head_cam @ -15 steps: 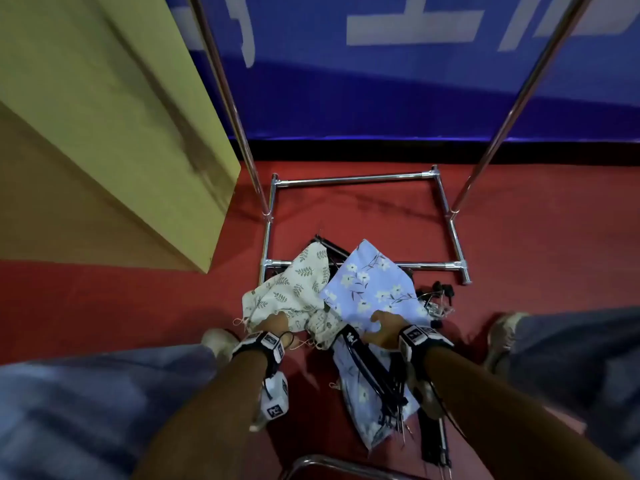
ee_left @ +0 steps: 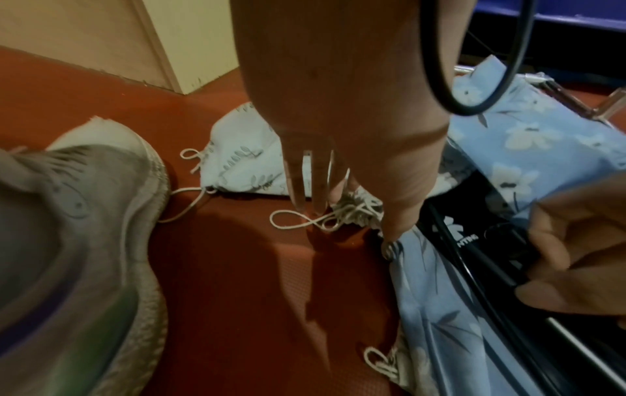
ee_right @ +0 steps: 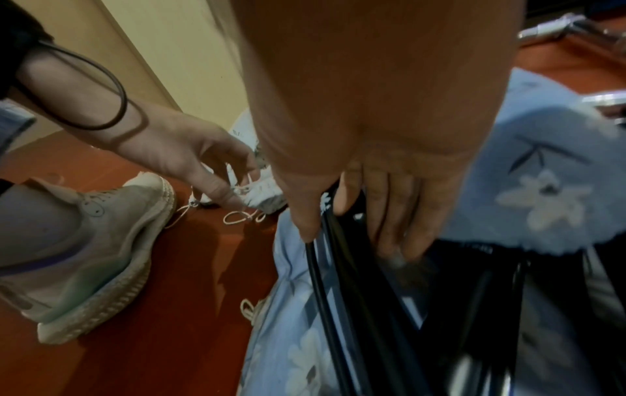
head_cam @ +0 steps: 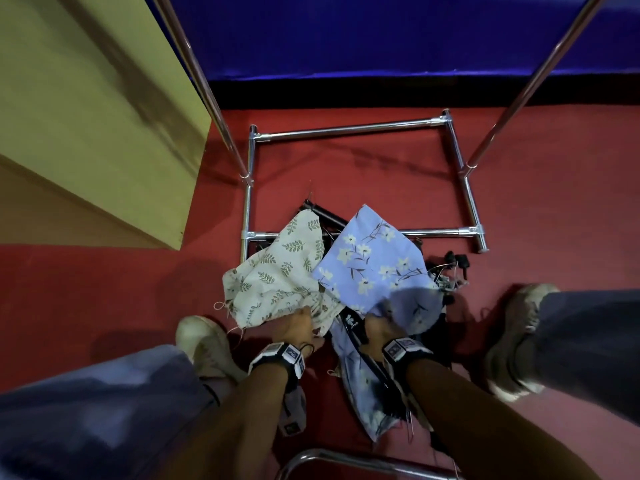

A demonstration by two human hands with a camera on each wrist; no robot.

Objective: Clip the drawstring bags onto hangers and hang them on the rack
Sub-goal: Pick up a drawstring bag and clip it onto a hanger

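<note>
- Dim, warm light; dark shadows pool on the red floor (head_cam: 104, 289).
- Glare glints off the chrome rack (head_cam: 349, 128).
- Wrist views are soft, and nearby shoes smear.
- The frame edges bend.

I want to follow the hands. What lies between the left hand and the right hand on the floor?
In the head view, a black hanger lies between the left hand and the right hand, over the blue flowered bag.

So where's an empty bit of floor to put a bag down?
Bare red floor lies inside the rack base, beyond the cream bag and blue bag. More lies left of the left shoe. Between the hands it is crowded with bags and black hangers.
</note>
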